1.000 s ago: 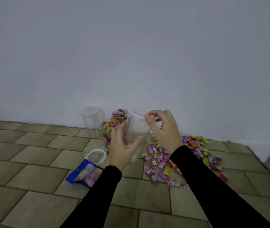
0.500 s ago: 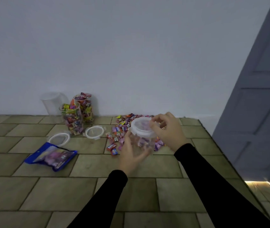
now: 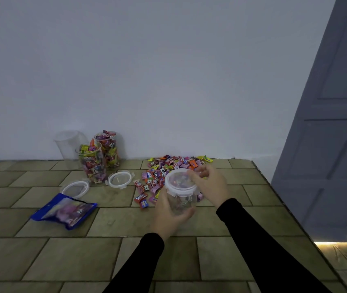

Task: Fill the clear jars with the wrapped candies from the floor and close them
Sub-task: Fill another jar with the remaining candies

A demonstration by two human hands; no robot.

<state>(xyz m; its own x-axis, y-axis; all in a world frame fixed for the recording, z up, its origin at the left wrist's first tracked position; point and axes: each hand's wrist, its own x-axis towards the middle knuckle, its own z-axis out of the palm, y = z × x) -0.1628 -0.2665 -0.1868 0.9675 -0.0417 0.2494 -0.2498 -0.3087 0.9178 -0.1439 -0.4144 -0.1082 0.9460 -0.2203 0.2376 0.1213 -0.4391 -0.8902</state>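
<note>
My left hand [image 3: 169,214] grips a clear jar [image 3: 181,203] from below and the side, above the floor. A white-rimmed lid [image 3: 179,182] sits on the jar, and my right hand [image 3: 210,185] holds the lid's right edge with curled fingers. The jar looks empty; candies show through it. A pile of wrapped candies [image 3: 168,168] lies on the tiles just behind the jar. Two candy-filled jars [image 3: 93,163] [image 3: 108,150] stand open by the wall, with an empty clear jar [image 3: 69,146] to their left. Two loose lids [image 3: 119,179] [image 3: 75,188] lie on the floor.
A blue candy bag [image 3: 66,210] lies on the tiles at the left. A white wall [image 3: 168,81] runs behind everything. A grey-blue door [image 3: 333,144] stands at the right, with light under its bottom edge.
The view swung right, so the door came in and the jars shifted left. The jar in my hands has come lower and closer, and its lid now faces me.
</note>
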